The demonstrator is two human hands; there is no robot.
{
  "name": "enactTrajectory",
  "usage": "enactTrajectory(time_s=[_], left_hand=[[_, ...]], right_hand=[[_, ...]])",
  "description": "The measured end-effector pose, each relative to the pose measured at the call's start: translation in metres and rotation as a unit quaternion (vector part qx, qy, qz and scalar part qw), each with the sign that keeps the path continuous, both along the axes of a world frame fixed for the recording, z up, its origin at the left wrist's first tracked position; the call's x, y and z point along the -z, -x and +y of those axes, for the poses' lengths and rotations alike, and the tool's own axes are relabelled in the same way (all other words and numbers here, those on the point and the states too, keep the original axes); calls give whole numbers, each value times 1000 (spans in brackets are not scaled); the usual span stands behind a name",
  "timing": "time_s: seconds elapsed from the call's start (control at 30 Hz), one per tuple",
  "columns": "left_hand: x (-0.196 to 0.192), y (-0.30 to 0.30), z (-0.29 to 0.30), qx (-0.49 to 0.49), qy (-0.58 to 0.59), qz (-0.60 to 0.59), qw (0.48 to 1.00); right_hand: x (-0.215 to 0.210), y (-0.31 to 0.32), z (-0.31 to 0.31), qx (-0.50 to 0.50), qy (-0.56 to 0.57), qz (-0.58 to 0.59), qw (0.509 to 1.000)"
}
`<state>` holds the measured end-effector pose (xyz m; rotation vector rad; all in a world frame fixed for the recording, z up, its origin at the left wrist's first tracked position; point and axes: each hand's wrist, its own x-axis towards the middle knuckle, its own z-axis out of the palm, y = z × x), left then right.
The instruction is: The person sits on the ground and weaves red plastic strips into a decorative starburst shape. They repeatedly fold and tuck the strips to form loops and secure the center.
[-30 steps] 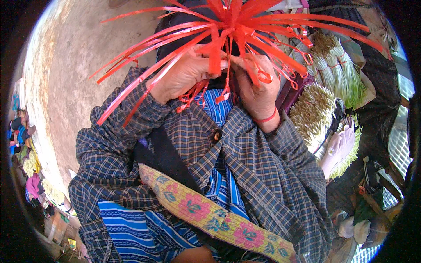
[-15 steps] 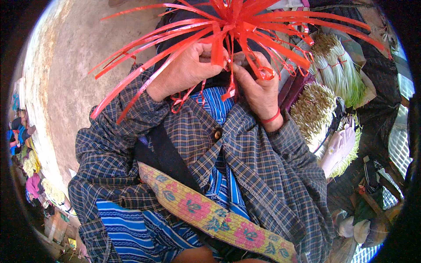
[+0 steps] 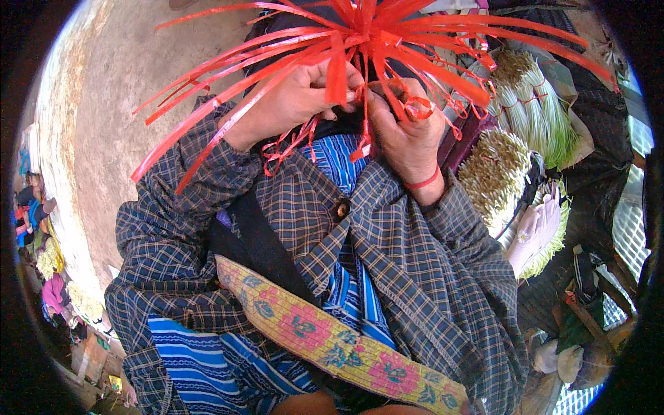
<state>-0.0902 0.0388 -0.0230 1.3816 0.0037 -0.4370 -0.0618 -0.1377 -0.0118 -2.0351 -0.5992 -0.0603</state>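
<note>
A spray of red plastic strips (image 3: 377, 33) fans out from the top middle, and several strands hang over my fingers. My left hand (image 3: 294, 97) pinches at a thin red strip, its fingertips partly covered by a wide strand. Close beside it on the right, my right hand (image 3: 411, 138) has thumb and fingers closed on the strip too, with a red band (image 3: 423, 180) round the wrist. The fingertips almost meet; exactly how the strip runs between them is hidden. Curled strip ends (image 3: 287, 146) dangle below my left hand.
To the right lie bundles of long white-and-green stalks (image 3: 536, 104), with another bundle (image 3: 494, 173) nearer and a pale lilac glove (image 3: 534, 232) beside it. A yellow floral band (image 3: 339, 342) crosses my lap. Bare concrete floor (image 3: 138, 124) spreads left, with colourful cloth items (image 3: 55, 290) at its edge.
My left hand has shifted slightly left and down, and the hanging strips on that side moved with it. The right hand stays nearly in place, still pinching.
</note>
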Motion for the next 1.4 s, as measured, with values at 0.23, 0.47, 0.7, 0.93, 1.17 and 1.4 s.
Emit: enactTrajectory(time_s=[0.23, 0.47, 0.7, 0.93, 1.17, 1.4], left_hand=[[4, -3, -2, -1, 12, -4, 1000], [7, -3, -4, -4, 34, -27, 999], [6, -3, -2, 21, 32, -28, 999], [-2, 1, -12, -46, 9, -96, 994], [5, 3, -10, -23, -219, -169, 961], [9, 3, -15, -78, -203, -216, 952]], right_hand=[[0, -1, 1, 15, -7, 11, 1000], [-1, 0, 1, 1, -7, -2, 1000], [0, 0, -1, -20, -19, -4, 1000], [1, 0, -2, -38, -10, -21, 999], [10, -11, -1, -40, 96, -158, 982], [6, -18, -5, -49, 85, -170, 981]])
